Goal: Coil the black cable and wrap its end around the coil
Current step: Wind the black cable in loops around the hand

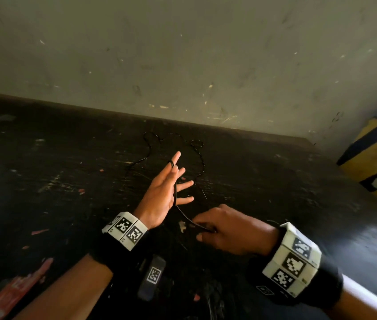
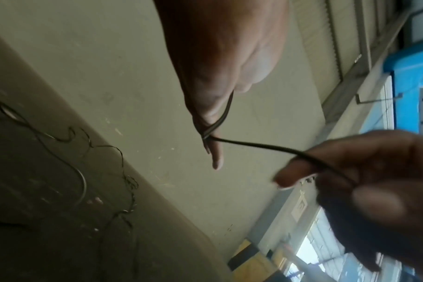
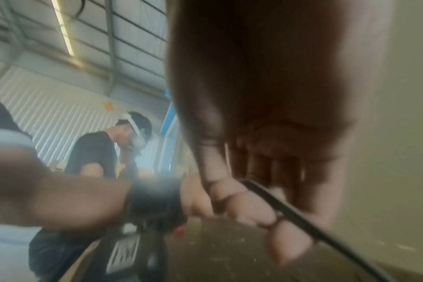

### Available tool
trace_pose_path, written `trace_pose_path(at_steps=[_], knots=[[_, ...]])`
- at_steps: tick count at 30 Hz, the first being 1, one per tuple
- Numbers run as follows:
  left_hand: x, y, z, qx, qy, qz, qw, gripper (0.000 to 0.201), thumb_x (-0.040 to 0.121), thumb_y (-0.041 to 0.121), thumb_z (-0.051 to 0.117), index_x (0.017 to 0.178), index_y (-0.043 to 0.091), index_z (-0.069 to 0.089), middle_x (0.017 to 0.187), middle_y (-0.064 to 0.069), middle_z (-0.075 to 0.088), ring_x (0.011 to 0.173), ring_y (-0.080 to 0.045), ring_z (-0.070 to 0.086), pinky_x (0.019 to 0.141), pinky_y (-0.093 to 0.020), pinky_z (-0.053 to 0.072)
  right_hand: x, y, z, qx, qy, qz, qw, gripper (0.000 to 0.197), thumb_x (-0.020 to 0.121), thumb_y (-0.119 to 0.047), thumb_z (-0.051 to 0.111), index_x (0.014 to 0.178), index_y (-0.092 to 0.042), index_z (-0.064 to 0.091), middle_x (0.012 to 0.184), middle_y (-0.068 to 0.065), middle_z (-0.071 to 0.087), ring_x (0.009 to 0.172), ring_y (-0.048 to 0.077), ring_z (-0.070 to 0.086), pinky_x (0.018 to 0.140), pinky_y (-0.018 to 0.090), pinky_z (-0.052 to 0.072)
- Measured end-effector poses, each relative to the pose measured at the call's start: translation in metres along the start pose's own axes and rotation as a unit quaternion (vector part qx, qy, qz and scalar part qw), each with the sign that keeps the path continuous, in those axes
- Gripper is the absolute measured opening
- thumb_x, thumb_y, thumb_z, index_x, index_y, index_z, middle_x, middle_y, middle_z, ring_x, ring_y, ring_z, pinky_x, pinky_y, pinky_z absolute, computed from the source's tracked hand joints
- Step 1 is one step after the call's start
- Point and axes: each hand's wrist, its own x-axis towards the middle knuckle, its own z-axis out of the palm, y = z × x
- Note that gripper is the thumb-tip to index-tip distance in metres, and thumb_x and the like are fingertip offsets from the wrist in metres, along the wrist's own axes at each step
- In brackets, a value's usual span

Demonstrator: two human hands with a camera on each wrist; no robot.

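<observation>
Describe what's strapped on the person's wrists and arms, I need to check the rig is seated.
Both forearms are bare, no sleeves. Each wrist carries a black band with a white blocky cuff printed with black square fiducial markers: left cuff, right cuff. The left hand and right hand wear no gloves.

- A thin black cable (image 1: 175, 192) is looped round the raised forefinger of an open left hand (image 1: 164, 192), then runs down across the palm.
- From the palm, a short, slightly sagging stretch crosses to the right hand (image 1: 226, 229), whose fingers pinch it.
- The loose remainder lies in uneven curves, with one small loop, on the dark, scuffed tabletop (image 1: 44, 181) near the wall; its far end cannot be made out.
</observation>
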Motion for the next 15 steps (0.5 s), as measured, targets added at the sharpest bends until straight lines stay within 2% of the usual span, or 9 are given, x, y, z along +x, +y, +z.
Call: trace_pose_path(at_steps=[2,4,6,8,11,13,15], knots=[[-0.004,-0.002,-0.003,0.045,-0.005,0.004,0.999,0.042,0.095,0.04,0.039,0.133,0.056,0.033,0.157,-0.01,0.025,0.124,-0.028,0.053,0.091,-0.052,0.052,-0.007,0.001,-0.01,-0.068,0.028,0.008,0.997,0.018,0.092,-0.028,0.054,0.108,-0.025,0.062,0.099,-0.005,0.066,0.088,0.009,0.063,0.079,0.03,0.053],[-0.007,-0.001,-0.004,0.076,-0.009,0.009,0.997,0.046,0.09,0.045,0.042,0.133,0.058,0.032,0.157,-0.008,0.024,0.124,-0.026,0.053,0.09,-0.051,0.053,-0.014,0.005,-0.022,-0.163,0.068,0.026,0.984,0.019,0.091,-0.031,0.053,0.107,-0.027,0.063,0.105,-0.002,0.067,0.095,0.014,0.063,0.08,0.031,0.051],[-0.009,0.001,-0.004,0.091,-0.011,0.014,0.996,0.052,0.086,0.047,0.043,0.135,0.057,0.03,0.157,-0.007,0.024,0.125,-0.026,0.052,0.089,-0.051,0.054,-0.017,0.013,-0.031,-0.231,0.101,0.052,0.966,0.02,0.091,-0.034,0.051,0.103,-0.025,0.065,0.104,0.001,0.068,0.097,0.02,0.064,0.078,0.029,0.047],[-0.012,0.003,-0.005,0.111,-0.01,0.018,0.994,0.051,0.086,0.048,0.042,0.134,0.059,0.029,0.158,-0.005,0.023,0.127,-0.025,0.051,0.089,-0.05,0.054,-0.019,0.015,-0.035,-0.243,0.086,0.054,0.965,0.021,0.093,-0.033,0.048,0.101,-0.024,0.065,0.1,0.001,0.068,0.095,0.02,0.064,0.075,0.026,0.043],[-0.016,0.003,-0.006,0.139,-0.016,-0.01,0.99,0.046,0.085,0.049,0.042,0.129,0.061,0.032,0.158,-0.005,0.021,0.127,-0.025,0.05,0.086,-0.05,0.056,-0.025,-0.001,-0.032,-0.246,0.05,0.006,0.968,0.022,0.096,-0.032,0.043,0.099,-0.024,0.064,0.097,-0.001,0.067,0.091,0.018,0.063,0.077,0.03,0.047],[-0.02,0.001,-0.002,0.149,-0.036,-0.046,0.987,0.044,0.083,0.051,0.042,0.125,0.061,0.035,0.158,-0.005,0.02,0.126,-0.025,0.05,0.083,-0.05,0.057,-0.027,-0.017,-0.034,-0.274,0.09,-0.047,0.956,0.025,0.097,-0.032,0.041,0.099,-0.022,0.064,0.098,0.001,0.065,0.089,0.019,0.063,0.076,0.032,0.05],[-0.026,0.0,0.005,0.147,-0.077,-0.084,0.983,0.04,0.084,0.052,0.042,0.122,0.061,0.039,0.157,-0.006,0.024,0.122,-0.026,0.055,0.079,-0.052,0.058,-0.023,-0.028,-0.045,-0.282,0.152,-0.099,0.942,0.024,0.095,-0.034,0.046,0.099,-0.023,0.066,0.096,0.0,0.066,0.087,0.019,0.065,0.071,0.032,0.051]])
